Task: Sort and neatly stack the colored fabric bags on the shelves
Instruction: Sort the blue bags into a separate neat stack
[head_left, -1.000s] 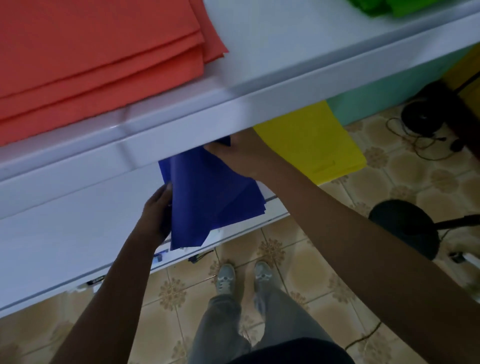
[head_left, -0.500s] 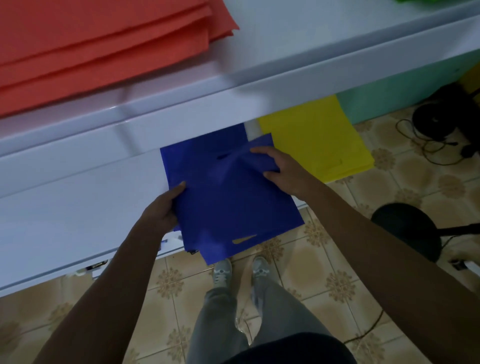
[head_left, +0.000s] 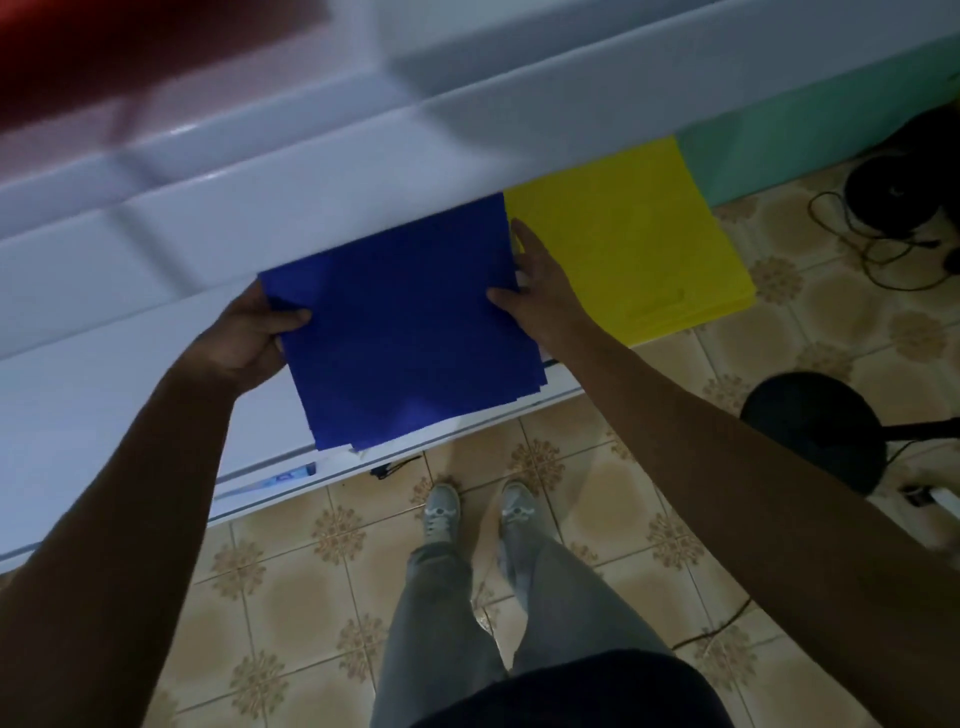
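A stack of blue fabric bags (head_left: 410, 338) lies flat on the lower white shelf (head_left: 104, 415), its front corner hanging over the shelf edge. My left hand (head_left: 249, 332) grips the stack's left edge, thumb on top and fingers underneath. My right hand (head_left: 535, 291) lies against the stack's right edge with straight fingers and the thumb resting on top. Right beside it sits a stack of yellow fabric bags (head_left: 634, 244). A blurred red-orange stack (head_left: 104, 57) lies on the upper shelf (head_left: 467, 124), which hides the back of the blue and yellow stacks.
A teal-green surface (head_left: 810, 140) stands behind the yellow stack at the right. On the tiled floor (head_left: 571, 457) are a black round stool (head_left: 815, 426), black cables and a dark object (head_left: 904, 192). My feet stand just in front of the shelf.
The blue bags have gone from a loose, crooked bundle to a squared flat stack. My right hand slid from the top of the bags to their right edge. The view shifted down.
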